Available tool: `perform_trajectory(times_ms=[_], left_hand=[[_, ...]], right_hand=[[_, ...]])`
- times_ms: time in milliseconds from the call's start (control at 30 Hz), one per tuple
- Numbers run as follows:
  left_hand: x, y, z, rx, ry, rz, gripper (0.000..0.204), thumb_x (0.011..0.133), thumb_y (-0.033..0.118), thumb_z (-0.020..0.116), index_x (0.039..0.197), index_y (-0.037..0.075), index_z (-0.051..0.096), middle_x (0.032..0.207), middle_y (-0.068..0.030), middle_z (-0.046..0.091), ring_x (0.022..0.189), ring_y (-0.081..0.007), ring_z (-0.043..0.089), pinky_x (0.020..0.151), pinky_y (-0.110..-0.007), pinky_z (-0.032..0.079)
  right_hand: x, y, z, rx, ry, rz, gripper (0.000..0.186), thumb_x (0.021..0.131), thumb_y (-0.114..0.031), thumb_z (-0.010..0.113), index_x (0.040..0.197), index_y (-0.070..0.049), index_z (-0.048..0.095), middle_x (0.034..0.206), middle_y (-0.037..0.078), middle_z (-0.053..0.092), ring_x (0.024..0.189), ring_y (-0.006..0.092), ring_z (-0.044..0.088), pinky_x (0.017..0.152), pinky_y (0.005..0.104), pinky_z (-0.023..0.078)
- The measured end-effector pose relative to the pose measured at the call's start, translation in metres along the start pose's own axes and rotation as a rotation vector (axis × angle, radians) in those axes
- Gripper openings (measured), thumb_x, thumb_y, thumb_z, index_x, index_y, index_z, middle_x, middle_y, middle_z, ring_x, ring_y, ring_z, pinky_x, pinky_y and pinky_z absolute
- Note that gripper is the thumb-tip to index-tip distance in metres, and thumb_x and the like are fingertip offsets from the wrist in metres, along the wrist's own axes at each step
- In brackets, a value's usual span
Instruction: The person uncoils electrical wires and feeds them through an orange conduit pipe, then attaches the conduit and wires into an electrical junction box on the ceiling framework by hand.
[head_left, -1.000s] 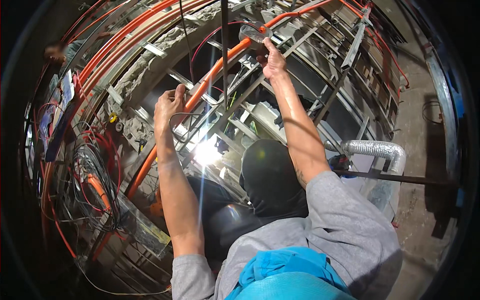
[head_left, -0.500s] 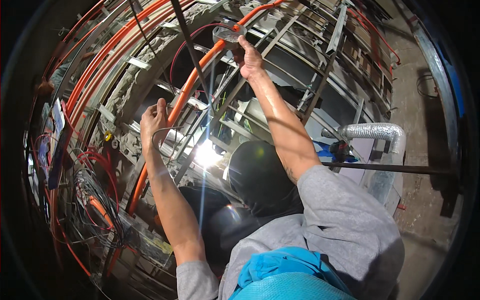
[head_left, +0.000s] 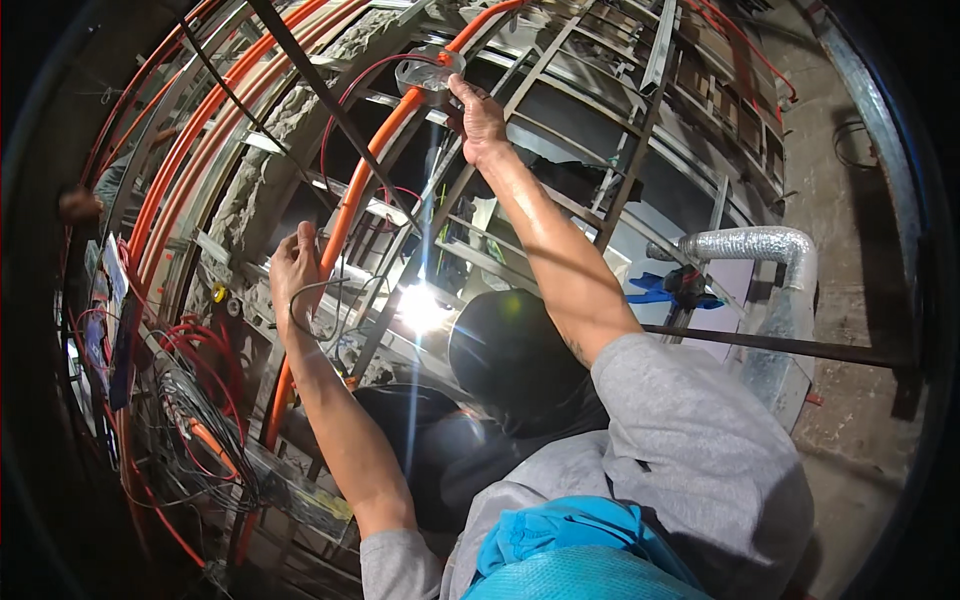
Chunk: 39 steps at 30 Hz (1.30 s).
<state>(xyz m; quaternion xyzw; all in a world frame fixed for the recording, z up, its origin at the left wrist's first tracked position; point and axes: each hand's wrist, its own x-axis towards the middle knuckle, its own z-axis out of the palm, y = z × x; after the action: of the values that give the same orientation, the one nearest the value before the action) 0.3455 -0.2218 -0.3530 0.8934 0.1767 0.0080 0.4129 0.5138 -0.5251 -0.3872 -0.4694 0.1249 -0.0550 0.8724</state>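
Observation:
My right hand [head_left: 482, 125] is raised at the upper middle, closed on the edge of a clear round junction box [head_left: 423, 72]. Its thumb presses the near side; the other fingers are mostly hidden. An orange conduit [head_left: 352, 195] runs up to this box, and another length leaves its far side. Lower and to the left, my left hand [head_left: 294, 270] is beside the conduit with curled fingers and a raised thumb. What it holds, if anything, cannot be made out. A thin grey cable [head_left: 335, 285] loops by that wrist.
Metal ceiling framing [head_left: 560, 130] spreads behind my hands. A dark rod [head_left: 320, 90] slants across nearby. At left are more orange conduits [head_left: 205, 115], tangled wires [head_left: 200, 420] and another person's hand [head_left: 80, 206]. A bright lamp [head_left: 420, 308] glares from below; a silver flexible duct [head_left: 750, 243] bends at right.
Both hands and the junction box appear slightly farther left as the view shifts. My right hand keeps its grip on the box. My left thumb now sits closer to its fingers.

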Motion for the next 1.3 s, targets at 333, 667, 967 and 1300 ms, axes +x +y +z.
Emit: perform_trajectory(times_ms=[333,667,967,1300], left_hand=[[-0.004,0.002,0.005,-0.024,0.06,0.103,0.071,0.099,0.063,0.052,0.098,-0.006,0.068,0.07,-0.0064,0.059,0.067,-0.0144,0.053,0.065,-0.032,0.046],[-0.005,0.011,0.002,0.017,0.024,0.026,0.065,0.099,0.061,0.055,0.091,-0.003,0.065,0.068,-0.0017,0.054,0.065,-0.0117,0.048,0.06,-0.031,0.041],[-0.004,0.014,0.004,0.007,0.034,0.014,0.064,0.1,0.061,0.054,0.087,-0.001,0.063,0.064,-0.0007,0.05,0.061,-0.0111,0.044,0.056,-0.031,0.037],[0.015,-0.017,0.012,0.135,0.084,0.129,0.067,0.1,0.06,0.052,0.096,-0.005,0.069,0.072,-0.0112,0.061,0.07,-0.0175,0.054,0.069,-0.035,0.046]], right_hand=[[-0.006,-0.012,0.0,-0.148,0.01,-0.009,0.03,0.086,-0.043,0.078,0.1,-0.017,0.071,0.088,-0.007,0.068,0.075,0.0077,0.062,0.064,0.026,0.047],[-0.006,-0.014,-0.001,-0.105,-0.04,-0.062,0.033,0.086,-0.041,0.078,0.098,-0.011,0.072,0.088,-0.003,0.069,0.076,0.0086,0.062,0.065,0.0258,0.048],[0.008,-0.006,-0.001,-0.3,0.205,-0.289,0.044,0.082,-0.033,0.083,0.107,-0.003,0.063,0.09,0.002,0.066,0.078,0.012,0.061,0.068,0.0278,0.05],[0.102,-0.079,0.053,-1.115,-0.55,-0.916,0.027,0.086,-0.024,0.074,0.103,-0.002,0.072,0.088,0.017,0.072,0.079,0.0254,0.069,0.07,0.0398,0.055]])
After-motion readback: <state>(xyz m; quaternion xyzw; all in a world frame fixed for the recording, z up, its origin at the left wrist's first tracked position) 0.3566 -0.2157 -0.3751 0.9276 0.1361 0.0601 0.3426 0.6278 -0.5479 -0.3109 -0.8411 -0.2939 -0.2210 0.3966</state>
